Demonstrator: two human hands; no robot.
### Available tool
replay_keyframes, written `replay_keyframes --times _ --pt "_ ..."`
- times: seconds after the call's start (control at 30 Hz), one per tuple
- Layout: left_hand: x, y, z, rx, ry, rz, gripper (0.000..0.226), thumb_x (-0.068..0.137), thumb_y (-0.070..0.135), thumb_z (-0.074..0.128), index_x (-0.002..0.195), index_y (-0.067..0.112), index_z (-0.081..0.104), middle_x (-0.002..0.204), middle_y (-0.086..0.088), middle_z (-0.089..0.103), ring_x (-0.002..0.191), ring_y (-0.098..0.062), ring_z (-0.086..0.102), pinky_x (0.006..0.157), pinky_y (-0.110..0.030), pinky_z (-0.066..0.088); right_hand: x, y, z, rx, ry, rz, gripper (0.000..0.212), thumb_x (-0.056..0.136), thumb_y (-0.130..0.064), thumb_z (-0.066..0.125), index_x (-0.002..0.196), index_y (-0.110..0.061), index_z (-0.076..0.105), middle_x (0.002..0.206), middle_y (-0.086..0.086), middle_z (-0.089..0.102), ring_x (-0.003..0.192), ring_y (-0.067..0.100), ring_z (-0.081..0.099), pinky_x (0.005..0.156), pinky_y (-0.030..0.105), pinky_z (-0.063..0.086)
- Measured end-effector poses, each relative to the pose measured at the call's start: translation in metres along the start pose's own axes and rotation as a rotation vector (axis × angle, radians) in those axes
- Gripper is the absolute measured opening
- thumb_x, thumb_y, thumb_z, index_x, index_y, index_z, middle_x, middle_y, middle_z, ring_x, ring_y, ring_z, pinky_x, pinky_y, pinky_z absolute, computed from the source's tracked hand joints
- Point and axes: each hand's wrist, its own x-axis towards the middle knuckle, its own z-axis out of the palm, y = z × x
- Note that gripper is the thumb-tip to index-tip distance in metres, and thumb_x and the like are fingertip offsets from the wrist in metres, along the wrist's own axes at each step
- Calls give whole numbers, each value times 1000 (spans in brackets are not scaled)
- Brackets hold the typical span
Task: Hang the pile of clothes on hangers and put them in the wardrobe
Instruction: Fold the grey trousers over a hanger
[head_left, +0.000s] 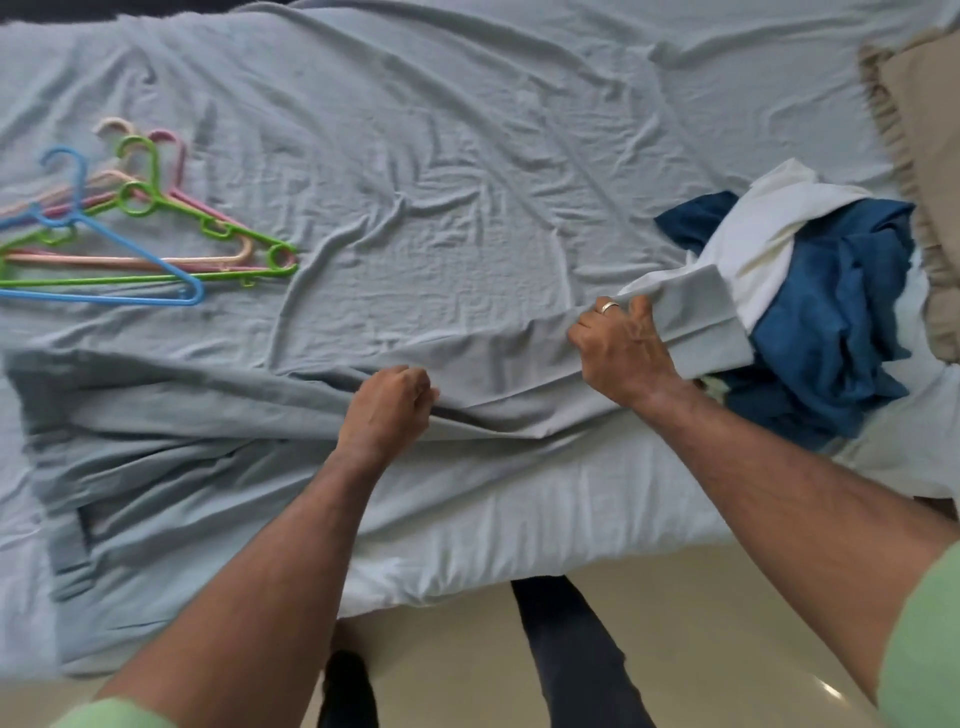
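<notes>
left hand (387, 410): pinches grey garment (197, 467), lower centre
right hand (623, 348): grips garment's cuff (701, 322), centre right
pile (810, 312): right, on bed (467, 156)
hangers (135, 228): upper left, on bed

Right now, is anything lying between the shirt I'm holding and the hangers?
Nothing visible: only bare wrinkled bedsheet separates the grey shirt, gripped by both the left hand and right hand, from the hangers.

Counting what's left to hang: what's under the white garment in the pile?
A dark blue garment lies under the white garment. Anything beneath them is covered.
</notes>
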Motion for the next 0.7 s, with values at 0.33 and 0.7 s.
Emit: replay_keyframes --times 0.33,0.7 --pt "-118 -211 -116 -41 186 -282 18 91 25 69 81 11 65 80 -10 66 76 -32 61 67 -41 49 98 -265 -18 237 -112 -107 14 67 -9 60 75 -17 68 75 3 68 80 31 62 76 43 35" --pt "-215 -390 -127 -48 -11 -456 24 90 17 62 106 26 77 113 -2 67 107 -28 62 88 -44 54 249 -478 -28 501 -343 -41 66 89 -52 67 144 -25 44 148 1 45 137 29 43 110 58 30"
